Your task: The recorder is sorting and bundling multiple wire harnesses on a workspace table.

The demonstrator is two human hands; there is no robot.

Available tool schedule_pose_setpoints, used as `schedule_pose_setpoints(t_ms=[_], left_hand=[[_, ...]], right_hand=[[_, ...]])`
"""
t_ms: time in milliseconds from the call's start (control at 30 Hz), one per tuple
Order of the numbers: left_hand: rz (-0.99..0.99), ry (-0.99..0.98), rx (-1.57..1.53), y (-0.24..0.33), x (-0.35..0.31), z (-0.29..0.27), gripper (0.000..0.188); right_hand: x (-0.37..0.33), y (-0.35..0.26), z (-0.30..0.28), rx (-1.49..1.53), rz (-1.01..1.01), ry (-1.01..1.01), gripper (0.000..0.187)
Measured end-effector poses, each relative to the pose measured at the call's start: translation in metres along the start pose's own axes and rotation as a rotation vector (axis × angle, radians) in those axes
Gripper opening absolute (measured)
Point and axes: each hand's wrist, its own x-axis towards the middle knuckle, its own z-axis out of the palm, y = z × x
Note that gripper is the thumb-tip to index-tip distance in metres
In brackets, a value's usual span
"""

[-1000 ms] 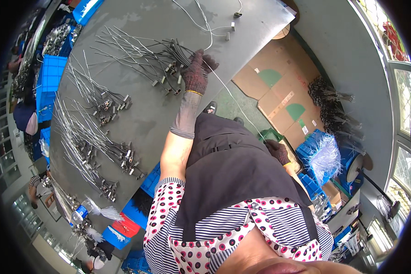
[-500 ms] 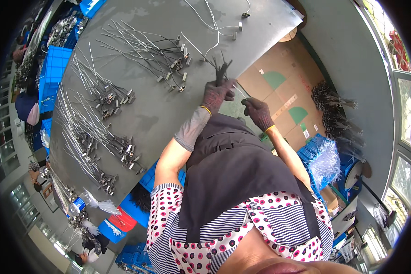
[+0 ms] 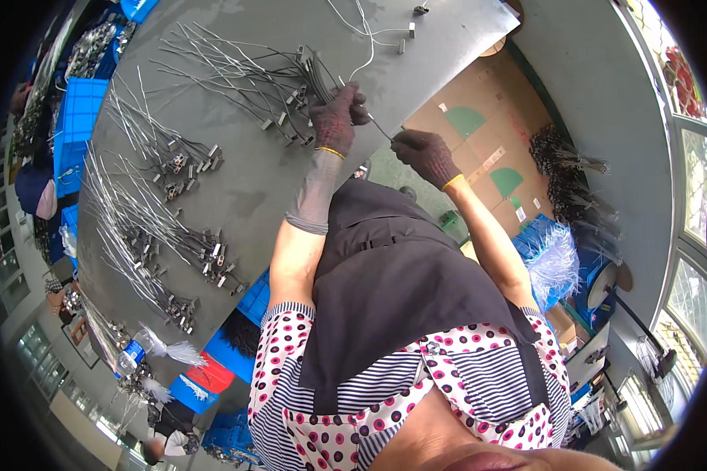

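My left hand (image 3: 338,119), in a dark glove, is closed around a bundle of thin black strands (image 3: 316,77). It hovers over the table beside a pile of cables with connectors (image 3: 271,86). Whether the strands are tubes or wires I cannot make out. A thin dark cable (image 3: 380,128) runs taut from the left hand down to my right hand (image 3: 426,155), also gloved, whose fingers pinch its end off the table's edge. Farther off lies a white cable (image 3: 369,56) with small connectors.
More cable piles (image 3: 184,165) with metal connectors lie along the left of the grey table (image 3: 251,188). Blue crates (image 3: 78,118) stand beyond its left edge. To the right are flattened cardboard (image 3: 487,118), dark cable bundles (image 3: 562,180) and a blue bin with clear plastic (image 3: 550,259).
My left hand has moved left and up over the table with the black bundle, toward the cable pile. The right hand has shifted slightly up and left. The line between them now looks dark.
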Motion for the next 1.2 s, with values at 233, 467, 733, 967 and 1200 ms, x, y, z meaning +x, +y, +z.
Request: schedule_pose_setpoints(t_ms=[233, 467, 733, 967, 1200], left_hand=[[0.285, 0.175, -0.061, 0.095, 0.041, -0.067, 0.015], [0.384, 0.003, -0.273, 0.152, 0.081, -0.144, 0.017], [0.387, 0.111, 0.367, 0.136, 0.042, -0.155, 0.028], [0.083, 0.115, 0.045, 0.087, 0.007, -0.102, 0.031], [-0.025, 0.039, 0.008, 0.046, 0.006, -0.048, 0.028]], right_hand=[[-0.053, 0.100, -0.034, -0.311, 0.051, 0.084, 0.018], [-0.036, 0.068, -0.008, -0.024, 0.083, 0.090, 0.020], [0.121, -0.045, 0.010, -0.450, -0.015, 0.335, 0.046], [0.220, -0.038, 0.007, -0.606, 0.109, 0.323, 0.051], [0.223, -0.025, 0.021, -0.642, 0.060, 0.445, 0.045]])
